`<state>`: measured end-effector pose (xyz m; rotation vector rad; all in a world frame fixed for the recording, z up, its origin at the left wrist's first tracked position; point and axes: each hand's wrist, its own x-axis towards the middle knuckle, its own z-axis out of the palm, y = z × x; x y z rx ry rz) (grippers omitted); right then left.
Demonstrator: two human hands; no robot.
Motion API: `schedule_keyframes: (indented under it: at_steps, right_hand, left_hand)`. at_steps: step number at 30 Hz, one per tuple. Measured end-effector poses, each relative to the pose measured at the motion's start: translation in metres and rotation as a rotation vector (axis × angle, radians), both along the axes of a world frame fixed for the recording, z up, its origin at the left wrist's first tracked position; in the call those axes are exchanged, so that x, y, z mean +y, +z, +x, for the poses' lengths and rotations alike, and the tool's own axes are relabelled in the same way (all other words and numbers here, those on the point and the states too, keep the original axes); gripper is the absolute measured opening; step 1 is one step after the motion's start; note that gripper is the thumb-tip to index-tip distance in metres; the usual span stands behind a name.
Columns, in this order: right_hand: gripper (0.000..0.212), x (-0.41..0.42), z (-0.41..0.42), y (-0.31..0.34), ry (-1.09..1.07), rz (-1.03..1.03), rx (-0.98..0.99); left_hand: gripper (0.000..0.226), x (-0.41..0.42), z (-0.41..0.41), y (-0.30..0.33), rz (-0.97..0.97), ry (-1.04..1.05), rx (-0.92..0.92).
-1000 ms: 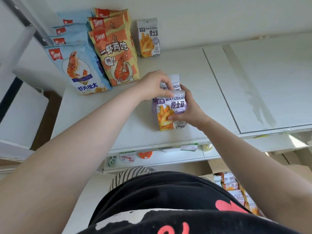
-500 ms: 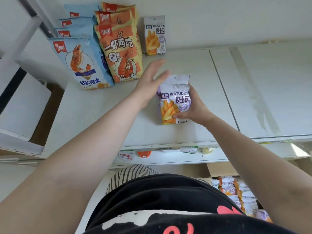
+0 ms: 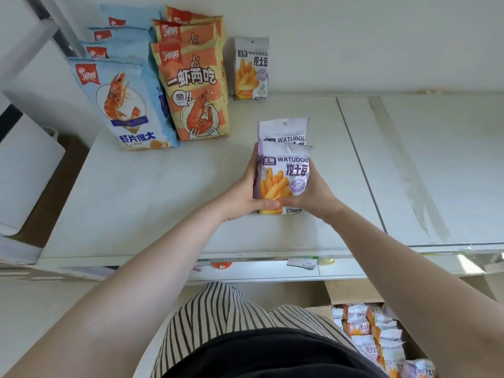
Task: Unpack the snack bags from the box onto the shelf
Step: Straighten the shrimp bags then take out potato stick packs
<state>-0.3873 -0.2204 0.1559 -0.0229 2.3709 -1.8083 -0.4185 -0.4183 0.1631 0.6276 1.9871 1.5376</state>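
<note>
Two purple fry bags (image 3: 283,175) stood mid-shelf, nearer the shelf's (image 3: 136,203) front edge, clamped between left hand (image 3: 245,195) and right hand (image 3: 311,192). Released carelessly, the light bags might have toppled forward; the box (image 3: 351,294) below held more.

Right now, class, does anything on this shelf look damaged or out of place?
The shelf carries a streaky, peeling-looking strip on its right panel. The snack bags stand tidily; both hands hold two fries bags.
</note>
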Motion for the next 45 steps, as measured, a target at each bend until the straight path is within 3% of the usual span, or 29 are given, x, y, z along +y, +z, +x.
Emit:
schedule_keyframes:
  at_steps: [8,14,19,23,27,33,38,45]
  right_hand:
    - [0.099,0.014,-0.010,-0.004,0.099,-0.016,0.013]
    - [0.093,0.014,-0.052,-0.012,0.052,0.014,0.059]
    - [0.086,0.011,-0.099,-0.016,0.037,0.040,0.099]
    - [0.085,0.009,-0.135,-0.017,0.056,0.058,0.154]
    - [0.082,0.010,-0.165,-0.021,0.055,0.056,0.183]
    - [0.072,0.017,-0.191,-0.031,0.015,0.036,0.229]
    - [0.066,0.010,-0.208,-0.032,-0.002,0.022,0.282]
    - [0.067,0.006,-0.232,-0.036,0.027,0.039,0.284]
  left_hand:
    - [0.088,-0.008,-0.016,-0.012,0.089,0.072,0.047]
    - [0.086,-0.005,-0.054,-0.023,0.071,0.100,0.142]
    - [0.069,-0.002,-0.092,-0.033,0.023,0.280,0.289]
    - [0.052,0.006,-0.113,-0.043,0.094,0.472,0.362]
    - [0.057,0.016,-0.128,-0.056,0.149,0.572,0.381]
    - [0.060,0.036,-0.154,-0.057,0.166,0.540,0.418]
    - [0.055,0.049,-0.170,-0.066,0.114,0.807,0.533]
    - [0.053,0.050,-0.185,-0.069,0.074,0.881,0.546]
